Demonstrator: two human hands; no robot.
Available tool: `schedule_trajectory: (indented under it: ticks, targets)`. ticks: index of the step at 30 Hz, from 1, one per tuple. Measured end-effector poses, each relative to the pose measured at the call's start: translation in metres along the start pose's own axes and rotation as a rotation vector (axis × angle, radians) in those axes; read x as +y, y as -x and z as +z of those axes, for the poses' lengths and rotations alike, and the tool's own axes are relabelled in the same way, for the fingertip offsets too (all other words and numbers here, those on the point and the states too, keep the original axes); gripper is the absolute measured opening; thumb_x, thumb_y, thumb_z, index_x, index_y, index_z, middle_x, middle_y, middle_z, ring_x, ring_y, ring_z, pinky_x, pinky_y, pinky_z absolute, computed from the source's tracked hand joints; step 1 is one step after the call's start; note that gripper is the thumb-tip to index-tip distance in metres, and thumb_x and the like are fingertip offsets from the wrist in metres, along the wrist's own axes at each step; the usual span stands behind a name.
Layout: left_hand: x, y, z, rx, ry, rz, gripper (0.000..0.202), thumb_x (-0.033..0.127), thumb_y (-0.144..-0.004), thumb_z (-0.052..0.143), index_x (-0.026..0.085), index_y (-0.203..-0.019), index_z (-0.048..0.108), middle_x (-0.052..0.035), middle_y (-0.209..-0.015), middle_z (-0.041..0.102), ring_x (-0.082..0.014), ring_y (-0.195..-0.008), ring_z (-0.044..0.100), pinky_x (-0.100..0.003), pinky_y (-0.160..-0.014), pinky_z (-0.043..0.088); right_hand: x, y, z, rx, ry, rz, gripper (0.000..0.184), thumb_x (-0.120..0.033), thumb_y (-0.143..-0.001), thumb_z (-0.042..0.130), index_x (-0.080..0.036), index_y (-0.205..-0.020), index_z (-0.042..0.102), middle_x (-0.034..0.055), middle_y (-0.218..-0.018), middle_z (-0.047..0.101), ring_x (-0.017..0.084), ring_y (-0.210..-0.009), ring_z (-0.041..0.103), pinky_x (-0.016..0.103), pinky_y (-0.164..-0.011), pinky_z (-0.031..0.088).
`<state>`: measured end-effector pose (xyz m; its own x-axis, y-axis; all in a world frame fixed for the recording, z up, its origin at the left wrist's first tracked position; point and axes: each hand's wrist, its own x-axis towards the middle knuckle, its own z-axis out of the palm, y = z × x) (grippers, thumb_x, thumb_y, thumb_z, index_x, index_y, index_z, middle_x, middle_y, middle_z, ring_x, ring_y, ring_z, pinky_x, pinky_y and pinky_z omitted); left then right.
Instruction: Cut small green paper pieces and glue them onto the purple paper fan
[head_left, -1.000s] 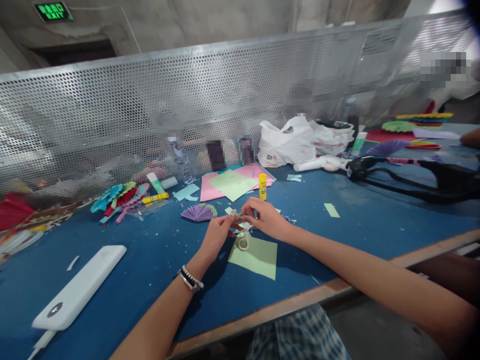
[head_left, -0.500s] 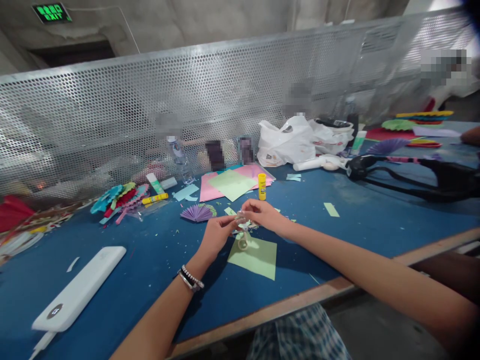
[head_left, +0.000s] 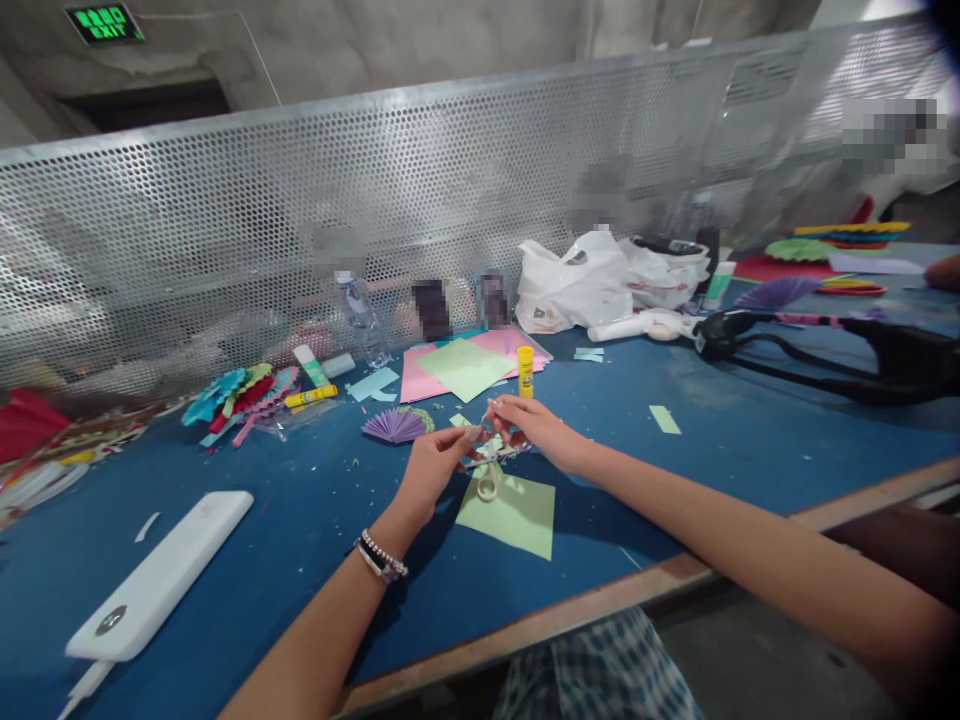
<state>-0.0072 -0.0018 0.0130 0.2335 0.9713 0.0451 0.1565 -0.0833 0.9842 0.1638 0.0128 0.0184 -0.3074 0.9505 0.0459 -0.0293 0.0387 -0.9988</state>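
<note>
My left hand (head_left: pixel 439 462) is closed in a pinch, its fingertips on a tiny piece that is too small to name. Close on its right, my right hand (head_left: pixel 536 430) also has its thumb and finger pressed together, at the same small piece or just beside it. Under the fingertips is a pair of scissors (head_left: pixel 487 487) with a pale handle loop, partly covered by the hands. A light green sheet of paper (head_left: pixel 517 515) lies flat just below. Small green scraps surround the scissors. To the left rests a folded purple paper fan (head_left: pixel 395 425).
A yellow glue stick (head_left: pixel 525 372) stands behind my right hand. Pink and green paper sheets (head_left: pixel 465 368) lie further back. Bright paper rosettes (head_left: pixel 240 400) are at left, a white power bank (head_left: pixel 161 575) at front left, plastic bags (head_left: pixel 574 285) and a black bag (head_left: pixel 862 365) at right.
My right hand's fingertips have drawn slightly away from the left ones, leaving a small gap. The left hand is almost unmoved, and the things on the table lie as before.
</note>
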Motion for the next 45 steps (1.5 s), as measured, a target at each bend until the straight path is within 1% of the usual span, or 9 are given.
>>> schedule_trajectory:
  ticks: [6, 13, 19, 26, 29, 32, 39, 42, 45]
  targets:
    - [0.002, 0.001, 0.001, 0.011, 0.007, -0.011, 0.043, 0.046, -0.069, 0.06, 0.016, -0.099, 0.067, -0.0078, -0.092, 0.068, -0.0141, -0.067, 0.058, -0.021, -0.051, 0.039, 0.003, -0.002, -0.001, 0.015, -0.091, 0.07, 0.034, -0.051, -0.075, 0.053, -0.017, -0.078, 0.052, -0.0022, -0.064, 0.048, 0.007, -0.051, 0.04, 0.018, -0.046, 0.03]
    - [0.007, 0.002, 0.002, -0.006, 0.024, -0.024, 0.039, 0.044, -0.069, 0.061, 0.016, -0.095, 0.069, -0.0075, -0.09, 0.069, -0.0136, -0.065, 0.058, -0.021, -0.051, 0.039, 0.006, -0.004, -0.003, -0.015, -0.106, 0.075, 0.033, -0.05, -0.076, 0.051, -0.017, -0.078, 0.052, -0.0021, -0.063, 0.048, 0.006, -0.048, 0.039, 0.018, -0.044, 0.029]
    - [0.006, 0.003, 0.001, 0.015, 0.029, -0.022, 0.037, 0.043, -0.07, 0.06, 0.015, -0.093, 0.069, -0.0084, -0.09, 0.068, -0.013, -0.064, 0.057, -0.021, -0.05, 0.038, 0.007, -0.004, -0.004, -0.026, -0.103, 0.064, 0.033, -0.049, -0.077, 0.051, -0.017, -0.079, 0.053, -0.0024, -0.062, 0.047, 0.006, -0.049, 0.039, 0.018, -0.044, 0.029]
    - [0.005, 0.002, 0.001, 0.023, 0.012, -0.009, 0.036, 0.043, -0.07, 0.06, 0.015, -0.09, 0.07, -0.0076, -0.084, 0.068, -0.0133, -0.064, 0.056, -0.021, -0.048, 0.036, 0.007, -0.003, -0.003, -0.05, -0.125, 0.07, 0.031, -0.049, -0.077, 0.05, -0.017, -0.078, 0.051, -0.0033, -0.061, 0.045, 0.006, -0.048, 0.038, 0.018, -0.043, 0.028]
    - [0.003, 0.001, 0.001, 0.024, -0.012, -0.002, 0.036, 0.042, -0.071, 0.059, 0.014, -0.091, 0.07, -0.0066, -0.075, 0.067, -0.0117, -0.06, 0.054, -0.02, -0.047, 0.034, 0.007, -0.002, -0.002, -0.049, -0.118, 0.071, 0.032, -0.049, -0.077, 0.051, -0.017, -0.078, 0.051, -0.0032, -0.061, 0.045, 0.006, -0.049, 0.039, 0.018, -0.044, 0.028]
    - [0.0, 0.0, 0.0, 0.028, -0.03, 0.012, 0.037, 0.043, -0.072, 0.058, 0.014, -0.091, 0.07, -0.0056, -0.069, 0.067, -0.0108, -0.058, 0.052, -0.02, -0.047, 0.033, 0.007, -0.003, -0.002, -0.041, -0.082, 0.06, 0.033, -0.05, -0.077, 0.05, -0.017, -0.078, 0.052, -0.003, -0.062, 0.045, 0.006, -0.05, 0.039, 0.019, -0.046, 0.03]
    - [-0.002, -0.001, 0.0, 0.059, 0.01, -0.01, 0.037, 0.044, -0.07, 0.059, 0.015, -0.093, 0.069, -0.0064, -0.083, 0.068, -0.0113, -0.061, 0.054, -0.019, -0.047, 0.034, 0.005, -0.001, -0.001, -0.055, 0.008, 0.02, 0.034, -0.051, -0.075, 0.052, -0.017, -0.076, 0.05, -0.0034, -0.061, 0.045, 0.007, -0.051, 0.039, 0.019, -0.047, 0.03]
    - [-0.001, -0.001, 0.0, 0.045, 0.01, -0.007, 0.04, 0.043, -0.07, 0.06, 0.015, -0.097, 0.068, -0.0064, -0.083, 0.068, -0.0117, -0.063, 0.055, -0.019, -0.048, 0.035, 0.009, -0.003, -0.002, -0.044, 0.118, -0.048, 0.033, -0.049, -0.072, 0.057, -0.017, -0.077, 0.049, -0.0042, -0.061, 0.045, 0.007, -0.051, 0.039, 0.019, -0.047, 0.03]
    - [-0.002, 0.0, 0.001, 0.019, 0.007, 0.011, 0.041, 0.042, -0.071, 0.059, 0.015, -0.101, 0.066, -0.0058, -0.076, 0.067, -0.0124, -0.065, 0.055, -0.018, -0.049, 0.036, 0.015, -0.007, -0.004, -0.006, 0.28, -0.155, 0.033, -0.044, -0.067, 0.063, -0.017, -0.081, 0.051, -0.0049, -0.06, 0.045, 0.008, -0.053, 0.04, 0.02, -0.049, 0.031]
